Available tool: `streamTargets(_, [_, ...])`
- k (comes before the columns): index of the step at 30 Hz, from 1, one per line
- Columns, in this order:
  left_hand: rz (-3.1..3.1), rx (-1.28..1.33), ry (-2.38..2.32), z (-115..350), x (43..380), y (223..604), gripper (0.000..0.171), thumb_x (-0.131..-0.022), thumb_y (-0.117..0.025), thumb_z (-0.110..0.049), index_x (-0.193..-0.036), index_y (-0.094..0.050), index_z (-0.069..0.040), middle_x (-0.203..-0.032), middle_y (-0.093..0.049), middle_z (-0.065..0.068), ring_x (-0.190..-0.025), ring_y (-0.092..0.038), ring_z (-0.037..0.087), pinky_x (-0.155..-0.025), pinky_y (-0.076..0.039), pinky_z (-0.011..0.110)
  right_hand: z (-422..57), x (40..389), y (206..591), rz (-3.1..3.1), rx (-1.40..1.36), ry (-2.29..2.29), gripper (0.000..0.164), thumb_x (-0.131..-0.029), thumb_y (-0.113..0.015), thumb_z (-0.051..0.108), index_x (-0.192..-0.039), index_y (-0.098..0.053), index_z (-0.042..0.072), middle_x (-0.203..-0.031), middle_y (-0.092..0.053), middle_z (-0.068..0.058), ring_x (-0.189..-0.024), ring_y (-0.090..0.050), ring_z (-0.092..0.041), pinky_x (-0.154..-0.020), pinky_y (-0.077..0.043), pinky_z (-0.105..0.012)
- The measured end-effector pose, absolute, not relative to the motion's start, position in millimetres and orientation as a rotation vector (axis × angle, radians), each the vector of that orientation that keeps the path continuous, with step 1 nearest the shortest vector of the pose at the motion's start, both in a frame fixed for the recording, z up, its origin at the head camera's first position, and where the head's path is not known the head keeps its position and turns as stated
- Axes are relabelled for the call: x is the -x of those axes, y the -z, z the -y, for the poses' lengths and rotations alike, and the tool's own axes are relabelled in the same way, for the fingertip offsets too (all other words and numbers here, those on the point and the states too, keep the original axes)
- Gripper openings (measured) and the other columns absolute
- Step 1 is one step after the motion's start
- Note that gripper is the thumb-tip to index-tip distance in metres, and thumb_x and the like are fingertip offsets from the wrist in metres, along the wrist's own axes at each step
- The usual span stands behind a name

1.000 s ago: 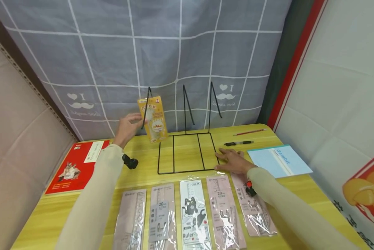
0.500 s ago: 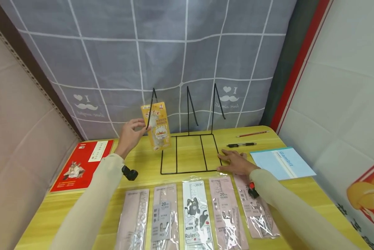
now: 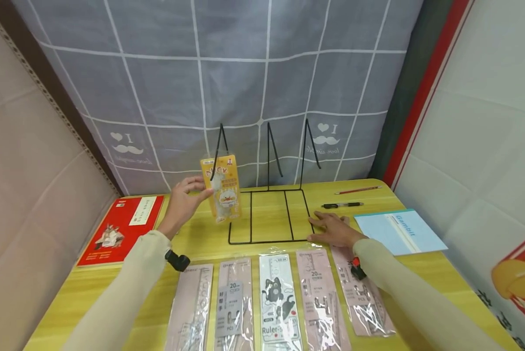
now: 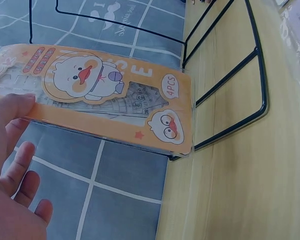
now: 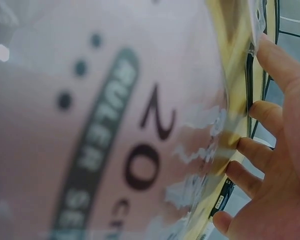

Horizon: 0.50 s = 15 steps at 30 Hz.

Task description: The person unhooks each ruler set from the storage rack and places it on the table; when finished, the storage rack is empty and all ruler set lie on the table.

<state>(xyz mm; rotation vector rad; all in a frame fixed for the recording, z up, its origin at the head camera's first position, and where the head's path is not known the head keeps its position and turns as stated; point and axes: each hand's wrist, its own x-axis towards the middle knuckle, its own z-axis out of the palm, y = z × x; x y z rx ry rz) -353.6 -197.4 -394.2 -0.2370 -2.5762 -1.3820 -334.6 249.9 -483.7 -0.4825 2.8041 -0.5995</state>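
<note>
A yellow duck-printed ruler set pack is upright at the left hook of the black wire display rack. The hook's front arm crosses the upper part of the pack, its tip over the printed title. My left hand pinches the pack's left edge; in the left wrist view the thumb lies on its front and the other fingers are behind or below. At the rack's front right corner rests my right hand, fingers spread and touching the base wire, holding nothing.
Several bagged ruler sets, one a white cat-printed pack, lie in a row along the front. A red book lies left. A blue notebook, black pen and red pencil lie right. A grey curtain hangs behind.
The duck pack and my left hand have come lower relative to the rack, with the pack's top nearer the hook's tip. The head view has shifted slightly. My right hand stays at the rack.
</note>
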Motion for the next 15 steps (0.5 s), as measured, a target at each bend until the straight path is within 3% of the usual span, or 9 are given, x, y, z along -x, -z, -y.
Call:
streamTargets(5, [2.587,0.256,1.363,199.0,339.4,395.4,0.051,-0.094,-0.077,-0.042,-0.119,-0.073,0.002,-0.150,-0.056,0.010,-0.150,-0.038,0.035,-0.127,-0.018,0.061,-250.5,334.5,485.3,-2.805,0.483,0.619,0.085,-0.093,-0.067,0.063,-0.159,-0.043,0.015,-0.172,-0.024,-0.017,-0.157,-0.021,-0.048,-0.118,-0.002,-0.081])
streamTargets(15, [2.572,0.266,1.386,199.2,305.5,400.0,0.044,-0.094,-0.078,-0.034,-0.113,-0.074,0.005,-0.148,-0.056,0.014,-0.145,-0.042,0.035,-0.121,-0.031,0.060,-249.2,333.9,484.3,-2.819,0.457,0.589,0.084,-0.093,-0.068,0.062,-0.159,-0.043,0.016,-0.171,-0.026,-0.017,-0.156,-0.023,-0.048,-0.118,-0.003,-0.081])
